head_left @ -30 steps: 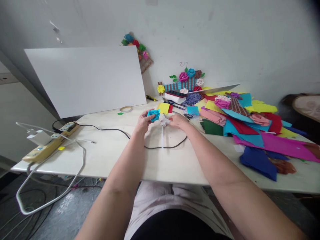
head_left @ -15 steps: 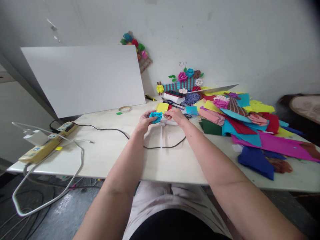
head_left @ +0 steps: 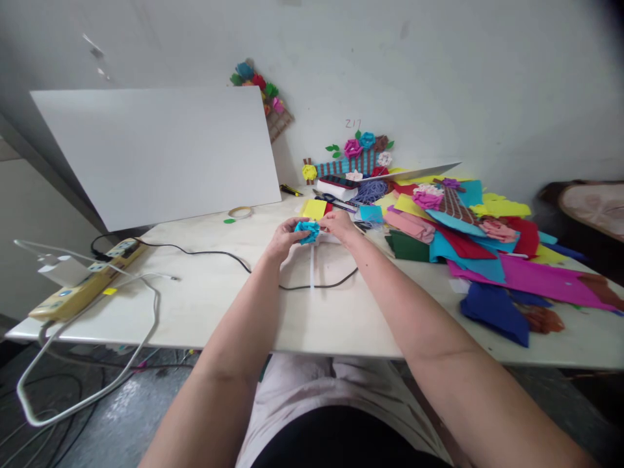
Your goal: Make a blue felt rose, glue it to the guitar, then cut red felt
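My left hand point(head_left: 283, 238) is closed on a bright blue crepe-paper flower point(head_left: 307, 232), held just above the middle of the table. The fingers of my right hand point(head_left: 338, 225) are pinched together at the flower's right side; whatever lies between the fingertips is too small to make out. Partly hidden below my hands rests a white tool point(head_left: 327, 239) that looks like a hot glue gun. A pale translucent stick point(head_left: 312, 268) points from it toward me. Just behind my hands lie yellow paper squares point(head_left: 314, 208) and a blue paper square point(head_left: 371, 214).
Coloured crepe paper point(head_left: 526, 279) is heaped on the right. A yellow power strip point(head_left: 78, 289) with cables sits at left, and a black cord point(head_left: 214, 252) crosses the table. A white board point(head_left: 160, 156) leans on the wall. Scissors point(head_left: 336, 200) and a phone point(head_left: 338, 182) lie behind.
The blue flower has turned in my left hand and shows more of its ruffled front. It sits slightly lower and further right. The whole view has shifted a little.
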`<action>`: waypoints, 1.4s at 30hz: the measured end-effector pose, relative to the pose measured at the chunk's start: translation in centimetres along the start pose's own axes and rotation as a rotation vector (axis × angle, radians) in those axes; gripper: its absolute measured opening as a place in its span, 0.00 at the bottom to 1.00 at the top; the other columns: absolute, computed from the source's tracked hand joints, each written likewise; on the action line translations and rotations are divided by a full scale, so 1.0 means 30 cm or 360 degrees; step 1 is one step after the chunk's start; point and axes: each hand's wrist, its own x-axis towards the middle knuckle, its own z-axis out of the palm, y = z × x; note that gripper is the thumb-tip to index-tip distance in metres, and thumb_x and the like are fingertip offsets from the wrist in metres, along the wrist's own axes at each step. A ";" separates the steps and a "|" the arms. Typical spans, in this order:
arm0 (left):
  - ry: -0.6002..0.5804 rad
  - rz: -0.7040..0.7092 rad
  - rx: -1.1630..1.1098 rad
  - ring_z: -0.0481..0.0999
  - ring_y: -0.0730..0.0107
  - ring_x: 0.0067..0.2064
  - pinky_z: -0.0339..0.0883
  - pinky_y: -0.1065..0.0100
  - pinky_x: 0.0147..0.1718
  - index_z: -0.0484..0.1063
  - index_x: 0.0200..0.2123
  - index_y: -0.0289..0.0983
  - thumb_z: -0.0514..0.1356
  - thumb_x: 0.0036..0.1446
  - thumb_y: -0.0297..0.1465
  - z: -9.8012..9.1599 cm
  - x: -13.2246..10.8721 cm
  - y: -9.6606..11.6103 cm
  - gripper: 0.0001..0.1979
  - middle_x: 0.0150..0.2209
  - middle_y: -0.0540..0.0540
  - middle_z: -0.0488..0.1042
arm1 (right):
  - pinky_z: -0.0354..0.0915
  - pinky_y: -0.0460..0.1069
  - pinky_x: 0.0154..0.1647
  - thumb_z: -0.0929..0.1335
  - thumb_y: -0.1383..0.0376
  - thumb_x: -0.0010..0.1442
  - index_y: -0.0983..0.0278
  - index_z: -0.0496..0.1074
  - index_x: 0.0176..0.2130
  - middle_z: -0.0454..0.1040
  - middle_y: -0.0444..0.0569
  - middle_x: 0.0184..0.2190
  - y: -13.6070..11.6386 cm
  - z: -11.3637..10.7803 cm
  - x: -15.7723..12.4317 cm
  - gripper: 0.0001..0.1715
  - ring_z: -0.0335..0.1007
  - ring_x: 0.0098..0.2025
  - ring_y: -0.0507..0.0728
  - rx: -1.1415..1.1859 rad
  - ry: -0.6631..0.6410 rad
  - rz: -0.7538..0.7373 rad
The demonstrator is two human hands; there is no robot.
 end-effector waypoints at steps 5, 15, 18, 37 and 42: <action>-0.0043 0.0125 0.0100 0.73 0.73 0.30 0.68 0.68 0.31 0.71 0.36 0.34 0.71 0.33 0.29 0.006 0.001 -0.006 0.23 0.31 0.49 0.74 | 0.58 0.45 0.24 0.68 0.69 0.40 0.67 0.70 0.17 0.68 0.43 0.15 -0.008 -0.004 -0.004 0.04 0.63 0.22 0.50 0.0026 -0.0010 0.0001; -0.0133 0.0190 0.0310 0.70 0.74 0.28 0.67 0.69 0.29 0.67 0.31 0.33 0.69 0.34 0.29 0.019 -0.001 -0.006 0.19 0.28 0.50 0.71 | 0.56 0.44 0.22 0.67 0.70 0.40 0.66 0.65 0.13 0.63 0.41 0.11 -0.034 -0.001 -0.022 0.09 0.58 0.19 0.49 -0.0015 -0.0053 0.0026; -0.0142 0.0159 0.0295 0.70 0.74 0.27 0.67 0.69 0.27 0.67 0.31 0.33 0.70 0.34 0.29 0.018 0.002 -0.010 0.20 0.27 0.50 0.71 | 0.56 0.44 0.22 0.67 0.70 0.39 0.66 0.64 0.13 0.63 0.41 0.11 -0.037 -0.001 -0.026 0.09 0.58 0.19 0.48 -0.0014 -0.0068 0.0021; -0.0186 0.0077 0.0115 0.73 0.72 0.27 0.68 0.68 0.28 0.65 0.38 0.35 0.72 0.32 0.31 0.009 0.001 -0.009 0.28 0.28 0.51 0.73 | 0.51 0.43 0.19 0.67 0.71 0.40 0.67 0.64 0.15 0.62 0.41 0.11 -0.048 -0.014 -0.027 0.08 0.55 0.17 0.47 0.0187 -0.0133 0.0114; -0.0220 0.0083 0.0167 0.72 0.74 0.25 0.66 0.70 0.27 0.64 0.40 0.35 0.71 0.33 0.32 0.005 0.006 -0.013 0.29 0.26 0.52 0.72 | 0.52 0.44 0.21 0.66 0.71 0.40 0.66 0.63 0.14 0.62 0.41 0.12 -0.040 -0.014 -0.027 0.08 0.55 0.18 0.47 0.0136 -0.0163 0.0054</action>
